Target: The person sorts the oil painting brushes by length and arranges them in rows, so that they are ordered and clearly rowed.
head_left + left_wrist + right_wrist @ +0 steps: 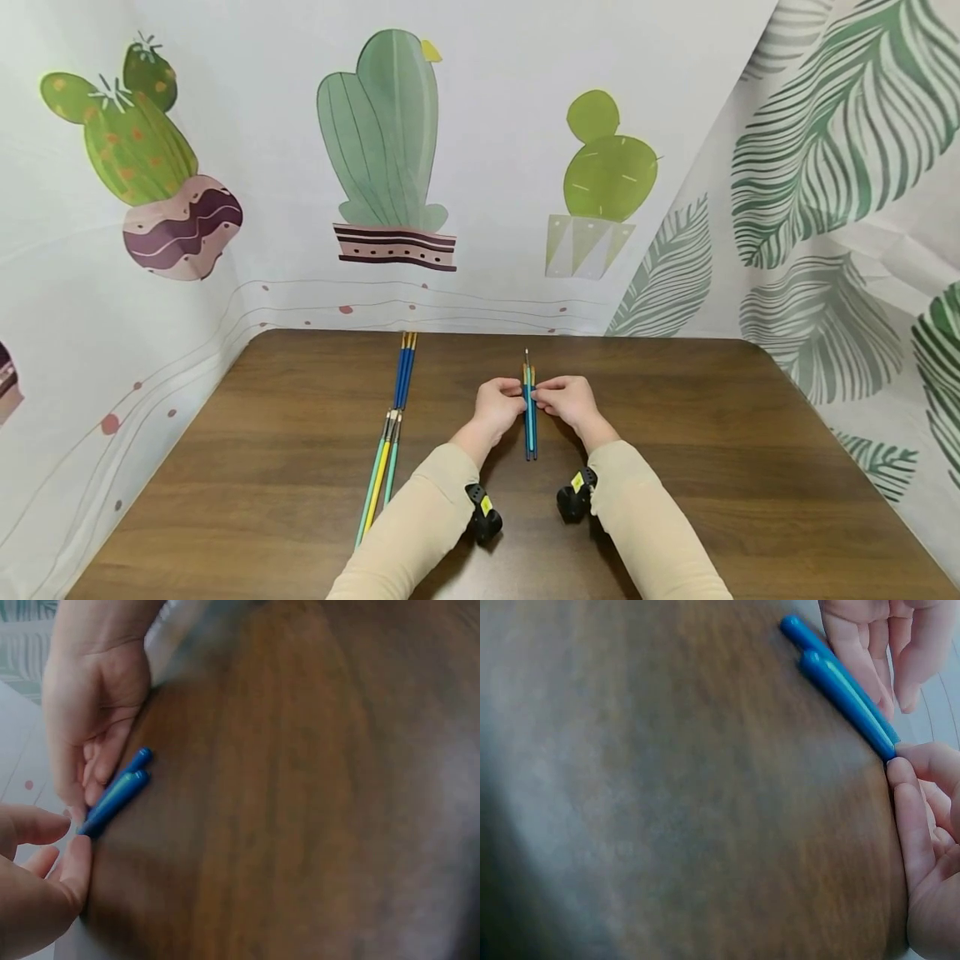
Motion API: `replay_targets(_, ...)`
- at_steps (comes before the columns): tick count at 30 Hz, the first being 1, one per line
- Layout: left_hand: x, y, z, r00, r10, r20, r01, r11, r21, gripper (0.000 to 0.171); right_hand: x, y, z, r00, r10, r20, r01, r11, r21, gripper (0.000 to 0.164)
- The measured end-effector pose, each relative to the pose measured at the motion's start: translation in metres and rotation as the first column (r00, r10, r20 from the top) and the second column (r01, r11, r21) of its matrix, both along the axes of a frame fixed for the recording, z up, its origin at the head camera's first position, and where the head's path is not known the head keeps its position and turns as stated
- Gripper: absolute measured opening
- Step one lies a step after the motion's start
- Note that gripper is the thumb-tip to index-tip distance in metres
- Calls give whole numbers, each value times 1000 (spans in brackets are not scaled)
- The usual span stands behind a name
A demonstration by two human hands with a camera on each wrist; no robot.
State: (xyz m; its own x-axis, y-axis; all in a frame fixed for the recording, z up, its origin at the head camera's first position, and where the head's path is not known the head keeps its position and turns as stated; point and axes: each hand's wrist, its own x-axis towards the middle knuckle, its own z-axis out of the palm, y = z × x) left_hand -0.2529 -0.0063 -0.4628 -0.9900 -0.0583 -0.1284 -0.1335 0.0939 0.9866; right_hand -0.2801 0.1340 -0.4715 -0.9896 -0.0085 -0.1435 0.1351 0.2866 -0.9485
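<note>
Table [712, 467]: brown surface with dark wood grain, far corners rounded. Backdrop [495, 167]: pale, printed with potted cacti and, to the right, striped green leaves; rises behind the far edge.

Central brushes [531, 421]: three, side by side on the table between the two hands; long axis running almost straight away from the person, bristle ends toward the backdrop, handle ends toward the person. A turquoise handle lies in the middle, its tip reaching farther than the two dark-blue ones flanking it. Handles slim, smooth, glossy, rounded at the ends.

Left hand [499, 407]: thumb and forefinger slightly parted, tips at the left side of the brushes; whether they pinch cannot be told. Right hand [570, 400]: thumb and forefinger nearly closed, pinching a blue handle from the right.

Blue brushes [406, 375]: set apart at left, long, gold-coloured ferrules toward the far edge. Green and yellow brushes [385, 462]: nearer the person, slanting, tips close to the blue handle ends, partly behind the cream left sleeve [420, 521]
</note>
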Motion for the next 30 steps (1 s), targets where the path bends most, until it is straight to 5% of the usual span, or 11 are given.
replay_targets(4,3,5,0,999,28,-25,-31,994,-105,36,-1,1,0,1000,3,-7,-3,1000,-6,23)
replay_targets(12,7,16,6,994,86,-60,-96,980,-175,36,0,2,2,1000,8,-18,-8,1000,9,23)
replay_targets(26,7,15,2,993,88,-82,-104,970,-220,28,1,2,3,1000,3,-20,-3,1000,19,23)
replay_targets(30,6,12,-4,984,112,-142,-142,965,-222,22,0,0,1,1000,14,-18,-14,1000,16,23)
